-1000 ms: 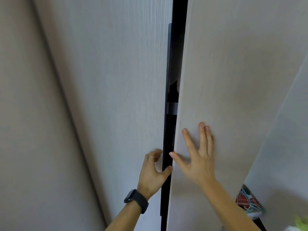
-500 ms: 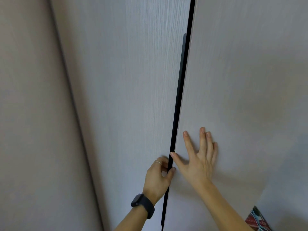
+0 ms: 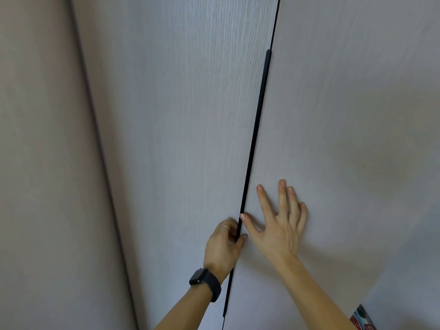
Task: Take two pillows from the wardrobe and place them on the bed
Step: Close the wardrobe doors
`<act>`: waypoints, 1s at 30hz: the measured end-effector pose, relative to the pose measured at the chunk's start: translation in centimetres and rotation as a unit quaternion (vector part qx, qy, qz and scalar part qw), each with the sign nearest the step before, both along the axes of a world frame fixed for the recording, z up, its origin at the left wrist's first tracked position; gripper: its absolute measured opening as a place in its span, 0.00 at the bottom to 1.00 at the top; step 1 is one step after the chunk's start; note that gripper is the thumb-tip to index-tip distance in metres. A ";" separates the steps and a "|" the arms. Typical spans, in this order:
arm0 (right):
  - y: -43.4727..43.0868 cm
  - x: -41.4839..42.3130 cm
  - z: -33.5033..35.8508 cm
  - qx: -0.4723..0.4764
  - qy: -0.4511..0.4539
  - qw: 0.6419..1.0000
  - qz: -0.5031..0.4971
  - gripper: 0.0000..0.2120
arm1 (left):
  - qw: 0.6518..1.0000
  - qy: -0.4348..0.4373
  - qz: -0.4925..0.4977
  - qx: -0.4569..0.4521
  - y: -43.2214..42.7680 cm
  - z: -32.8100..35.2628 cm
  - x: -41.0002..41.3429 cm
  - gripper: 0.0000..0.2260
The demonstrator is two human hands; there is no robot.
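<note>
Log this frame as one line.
wardrobe: pale woodgrain doors closed | left hand: gripping long black handle strip | right hand: flat, open on right door | pillows: unseen

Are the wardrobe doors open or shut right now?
Shut, or nearly so: the left door and right door meet along the black handle strip, no interior showing.
</note>
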State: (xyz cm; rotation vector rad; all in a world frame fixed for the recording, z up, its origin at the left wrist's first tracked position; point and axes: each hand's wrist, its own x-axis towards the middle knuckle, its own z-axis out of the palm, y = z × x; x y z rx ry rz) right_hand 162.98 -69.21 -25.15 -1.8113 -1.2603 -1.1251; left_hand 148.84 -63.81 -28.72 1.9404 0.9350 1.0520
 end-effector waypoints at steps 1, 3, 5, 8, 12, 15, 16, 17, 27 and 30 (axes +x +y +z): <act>0.1 0.1 0.0 0.001 -0.001 1.000 -0.003 0.38 | 1.000 -0.001 0.003 0.002 0.1 0.0 0.2 0.08; 0.4 0.5 -0.1 0.004 -0.005 1.000 -0.013 0.38 | 1.000 -0.002 0.010 0.006 0.4 -0.1 0.7 0.09; 0.7 0.7 -0.2 0.003 -0.007 1.000 -0.019 0.38 | 1.000 0.006 0.018 0.008 0.8 -0.2 1.1 0.09; 1.1 1.0 -0.4 0.000 -0.004 1.000 -0.021 0.38 | 0.999 0.012 0.028 0.011 1.2 -0.3 1.6 0.09; 1.5 1.2 -0.4 -0.006 0.003 1.000 -0.019 0.38 | 0.999 0.017 0.036 0.006 1.6 -0.6 2.1 0.09; 1.6 1.1 -0.4 -0.002 0.003 1.000 -0.024 0.37 | 0.999 0.029 0.041 0.005 1.9 -0.7 2.4 0.09; 1.7 1.1 -0.4 0.000 0.005 1.000 -0.025 0.37 | 0.999 0.031 0.042 0.007 1.9 -0.8 2.5 0.09; 1.7 1.0 -0.4 0.000 0.007 1.000 -0.026 0.37 | 0.999 0.031 0.044 0.008 1.9 -0.8 2.5 0.09; 0.5 0.4 0.2 -0.024 0.016 0.999 -0.012 0.34 | 0.997 0.067 0.016 0.031 1.4 -0.1 1.5 0.08; 0.0 0.6 0.2 -0.042 0.016 0.999 0.004 0.34 | 0.993 0.106 -0.005 0.054 1.2 -0.2 0.3 0.10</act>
